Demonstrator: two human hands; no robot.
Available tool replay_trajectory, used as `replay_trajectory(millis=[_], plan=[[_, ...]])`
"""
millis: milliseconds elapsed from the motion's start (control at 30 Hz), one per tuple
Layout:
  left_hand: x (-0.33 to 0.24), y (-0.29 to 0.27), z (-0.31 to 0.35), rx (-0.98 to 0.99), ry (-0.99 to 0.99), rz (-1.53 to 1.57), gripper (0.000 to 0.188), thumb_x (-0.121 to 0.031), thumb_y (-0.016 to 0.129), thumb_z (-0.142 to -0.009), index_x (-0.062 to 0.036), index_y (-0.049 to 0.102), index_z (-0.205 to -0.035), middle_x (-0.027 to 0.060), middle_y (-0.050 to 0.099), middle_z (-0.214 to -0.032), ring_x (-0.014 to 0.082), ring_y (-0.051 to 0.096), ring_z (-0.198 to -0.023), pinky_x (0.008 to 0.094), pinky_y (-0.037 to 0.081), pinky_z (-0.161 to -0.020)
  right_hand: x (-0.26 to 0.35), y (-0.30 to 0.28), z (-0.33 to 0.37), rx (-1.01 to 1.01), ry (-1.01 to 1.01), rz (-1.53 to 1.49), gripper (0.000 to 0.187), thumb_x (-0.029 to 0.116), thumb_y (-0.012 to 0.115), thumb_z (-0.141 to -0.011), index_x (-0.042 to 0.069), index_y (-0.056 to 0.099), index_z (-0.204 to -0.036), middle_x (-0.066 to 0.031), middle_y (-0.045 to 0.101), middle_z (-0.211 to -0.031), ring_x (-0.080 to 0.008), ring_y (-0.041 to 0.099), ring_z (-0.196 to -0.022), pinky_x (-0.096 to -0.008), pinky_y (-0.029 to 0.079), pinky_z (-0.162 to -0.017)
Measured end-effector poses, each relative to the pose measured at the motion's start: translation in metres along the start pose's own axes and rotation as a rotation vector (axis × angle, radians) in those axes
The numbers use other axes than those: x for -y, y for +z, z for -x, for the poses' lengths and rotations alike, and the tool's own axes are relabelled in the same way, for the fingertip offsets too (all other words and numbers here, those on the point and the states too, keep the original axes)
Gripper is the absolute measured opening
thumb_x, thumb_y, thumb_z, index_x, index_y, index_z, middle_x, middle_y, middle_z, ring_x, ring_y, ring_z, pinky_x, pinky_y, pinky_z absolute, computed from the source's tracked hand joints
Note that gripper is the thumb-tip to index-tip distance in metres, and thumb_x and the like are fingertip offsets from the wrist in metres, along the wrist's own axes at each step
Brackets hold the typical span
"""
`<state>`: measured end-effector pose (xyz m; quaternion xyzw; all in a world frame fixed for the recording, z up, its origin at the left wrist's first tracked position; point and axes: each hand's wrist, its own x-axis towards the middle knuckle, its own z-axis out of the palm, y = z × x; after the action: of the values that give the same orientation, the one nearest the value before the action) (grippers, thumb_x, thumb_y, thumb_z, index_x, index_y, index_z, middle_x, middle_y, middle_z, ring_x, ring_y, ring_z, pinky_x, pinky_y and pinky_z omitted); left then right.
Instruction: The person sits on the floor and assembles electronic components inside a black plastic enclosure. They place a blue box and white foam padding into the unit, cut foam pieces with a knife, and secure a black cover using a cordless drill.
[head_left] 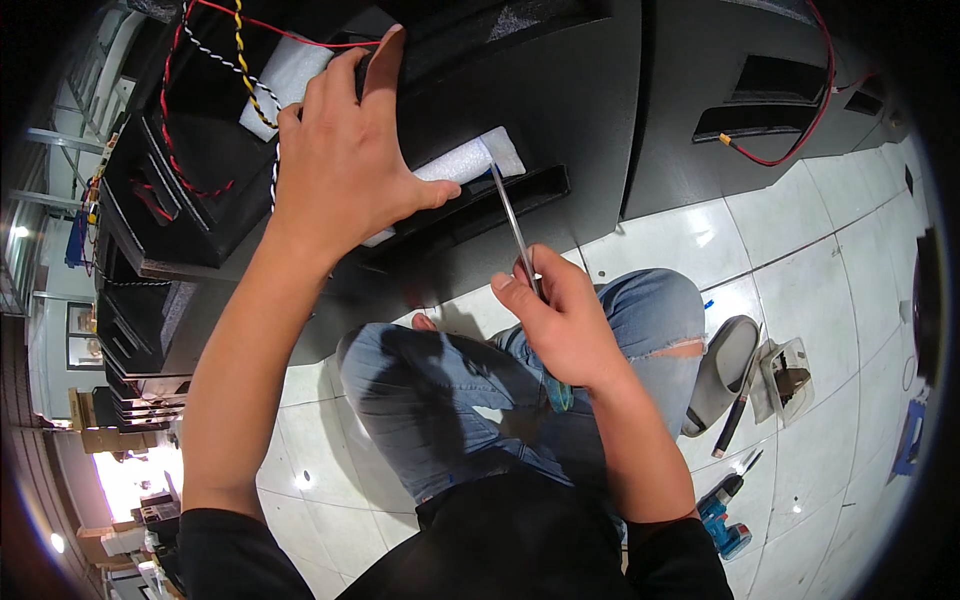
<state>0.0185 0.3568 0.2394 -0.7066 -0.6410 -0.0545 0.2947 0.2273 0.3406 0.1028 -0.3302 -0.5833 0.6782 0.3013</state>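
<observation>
In my right hand [565, 320] is a screwdriver with a long metal shaft [512, 215]. Part of a greenish handle shows below the fist. The shaft's tip meets a white foam strip [455, 165] near its right end, on the black cabinet panel [570, 110]. My left hand [345, 150] is spread over the panel, fingers apart, its thumb beside the strip's lower edge. Just below the strip runs a long dark slot [520, 195]. Another white foam piece [285, 85] lies behind my left fingers, partly covered by twisted wires [240, 70].
To the right, another black panel [690, 60] has cutouts and a red-black cable [780, 160]. On the tiled floor [830, 290] are a grey slipper [722, 375], a black-handled tool [735, 415], a clear plastic container [790, 385] and a blue cordless drill [720, 520].
</observation>
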Motion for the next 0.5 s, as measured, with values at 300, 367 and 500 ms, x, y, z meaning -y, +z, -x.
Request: replay_trajectory(millis=[300,367,500], plan=[[-0.003,-0.002,0.0,0.032,-0.033,-0.018,0.135,-0.048,0.098,-0.044,-0.0116,0.036,-0.158,0.0145,0.053,-0.135,0.0355,0.057,-0.122,0.0502,0.047,-0.095,0.006,0.006,0.006,-0.035,0.066,-0.247,0.046,0.039,0.047,-0.111,0.002,0.047,-0.084,-0.0029,0.044,-0.064,-0.0115,0.043,-0.063,-0.034,0.039,-0.057],[-0.001,-0.003,0.0,0.044,-0.053,-0.023,0.138,-0.047,0.098,-0.042,-0.0112,0.035,-0.159,0.0136,0.053,-0.135,0.0359,0.057,-0.123,0.0486,0.046,-0.097,0.017,0.001,0.001,0.005,0.076,-0.217,0.046,0.039,0.047,-0.111,0.001,0.047,-0.085,-0.0038,0.045,-0.064,-0.012,0.043,-0.064,-0.0344,0.039,-0.058],[-0.003,-0.003,-0.001,0.057,-0.071,-0.008,0.137,-0.047,0.098,-0.043,-0.0112,0.035,-0.159,0.0134,0.053,-0.135,0.0351,0.056,-0.124,0.0488,0.046,-0.096,0.013,-0.002,-0.009,0.106,0.055,-0.027,0.048,0.041,0.047,-0.111,0.001,0.049,-0.084,-0.0056,0.046,-0.066,-0.014,0.043,-0.065,-0.0357,0.039,-0.06]])
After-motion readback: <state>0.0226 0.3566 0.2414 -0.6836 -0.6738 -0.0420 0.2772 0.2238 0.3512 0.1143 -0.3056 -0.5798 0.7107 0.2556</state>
